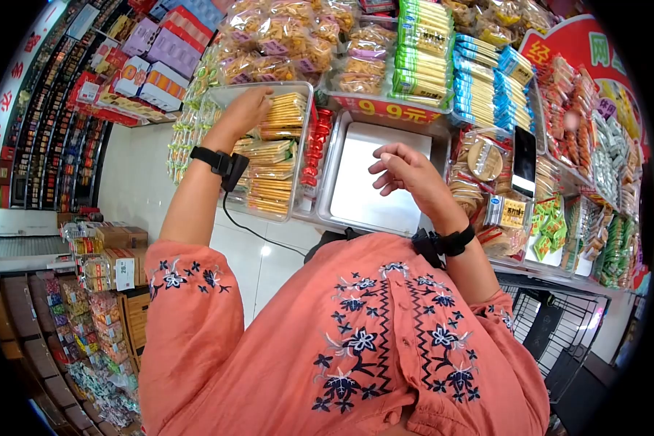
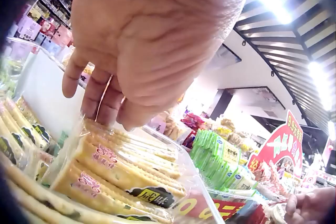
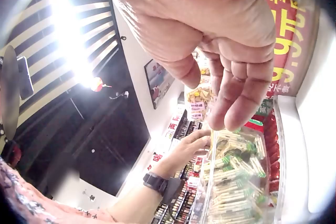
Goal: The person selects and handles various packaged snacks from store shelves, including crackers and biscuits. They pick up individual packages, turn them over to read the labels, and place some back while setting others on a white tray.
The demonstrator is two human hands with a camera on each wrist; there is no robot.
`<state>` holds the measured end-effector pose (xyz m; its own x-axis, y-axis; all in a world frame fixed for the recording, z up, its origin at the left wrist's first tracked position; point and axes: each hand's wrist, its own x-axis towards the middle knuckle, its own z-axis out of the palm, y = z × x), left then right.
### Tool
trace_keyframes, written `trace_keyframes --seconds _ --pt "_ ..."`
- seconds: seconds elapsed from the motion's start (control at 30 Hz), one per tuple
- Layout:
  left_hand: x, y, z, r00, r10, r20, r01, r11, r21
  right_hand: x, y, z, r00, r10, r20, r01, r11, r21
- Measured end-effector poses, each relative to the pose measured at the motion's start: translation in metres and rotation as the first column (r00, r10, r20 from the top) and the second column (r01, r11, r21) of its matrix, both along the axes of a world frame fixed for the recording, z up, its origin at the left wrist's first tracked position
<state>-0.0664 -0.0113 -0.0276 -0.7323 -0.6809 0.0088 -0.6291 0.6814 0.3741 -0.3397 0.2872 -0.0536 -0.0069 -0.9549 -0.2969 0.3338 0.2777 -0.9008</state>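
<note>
My left hand (image 1: 247, 110) reaches into a clear plastic bin (image 1: 303, 145) of packaged crackers. In the left wrist view its fingers (image 2: 94, 95) point down, with the fingertips right at the end of a clear-wrapped cracker packet (image 2: 123, 163). More cracker packets (image 1: 272, 160) lie in stacked rows below and beside that hand. My right hand (image 1: 410, 176) hovers over a metal tray with a white bottom (image 1: 363, 163), fingers loosely bent and nothing in them. The right wrist view shows its fingers (image 3: 247, 92) hanging apart from the goods.
Red-wrapped snacks (image 1: 316, 149) fill a narrow gap between bin and tray. Behind stand green biscuit packs (image 1: 421, 54), blue packs (image 1: 476, 91) and a red price strip (image 1: 385, 107). A phone (image 1: 523, 161) stands at the right, above round cracker packs (image 1: 485, 160). A cable (image 1: 251, 229) hangs from the left wrist.
</note>
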Motion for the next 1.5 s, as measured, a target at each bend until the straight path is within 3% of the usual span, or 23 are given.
trace_keyframes --seconds 0.43,0.63,0.8,1.03,1.1,1.13,1.17,1.23,1.37,1.5 --pt "-0.021 -0.025 0.013 0.938 -0.083 0.337 0.164 0.962 -0.219 0.004 0.007 -0.005 1.0 -0.019 -0.004 0.019 0.999 0.027" --pt "-0.026 -0.02 0.012 0.905 -0.092 0.415 0.241 0.916 -0.322 0.005 0.009 -0.006 1.0 -0.015 -0.003 0.015 0.999 0.046" --pt "-0.025 -0.017 0.015 0.925 -0.151 0.347 0.279 0.892 -0.355 0.007 0.011 -0.007 1.0 -0.01 -0.009 0.011 0.998 0.059" --pt "-0.018 0.018 0.068 0.948 -0.318 0.01 0.274 0.8 -0.533 0.005 0.011 -0.01 1.0 -0.021 -0.013 0.022 0.998 0.054" --pt "-0.02 0.043 0.091 0.992 -0.097 -0.084 0.075 0.97 -0.23 0.005 0.008 -0.01 1.0 -0.025 -0.017 0.026 0.999 0.045" --pt "-0.021 0.056 0.097 0.995 0.024 -0.101 -0.03 0.998 -0.06 0.005 0.006 -0.009 0.999 -0.034 -0.012 0.034 0.999 0.02" --pt "-0.02 0.069 0.097 0.982 0.039 -0.186 -0.024 0.997 0.078 0.005 0.005 -0.007 0.999 -0.044 -0.006 0.044 0.999 -0.001" --pt "-0.021 0.095 0.094 0.933 0.106 -0.343 0.021 0.937 0.348 0.006 0.002 -0.002 0.998 -0.064 0.016 0.065 0.997 -0.048" --pt "-0.035 0.152 0.067 0.893 0.246 -0.377 0.052 0.777 0.628 0.009 0.002 0.01 0.991 -0.077 0.11 0.091 0.987 -0.131" --pt "-0.051 0.181 0.034 0.86 0.32 -0.398 0.068 0.701 0.71 0.009 0.006 0.013 0.985 -0.068 0.159 0.091 0.985 -0.144"
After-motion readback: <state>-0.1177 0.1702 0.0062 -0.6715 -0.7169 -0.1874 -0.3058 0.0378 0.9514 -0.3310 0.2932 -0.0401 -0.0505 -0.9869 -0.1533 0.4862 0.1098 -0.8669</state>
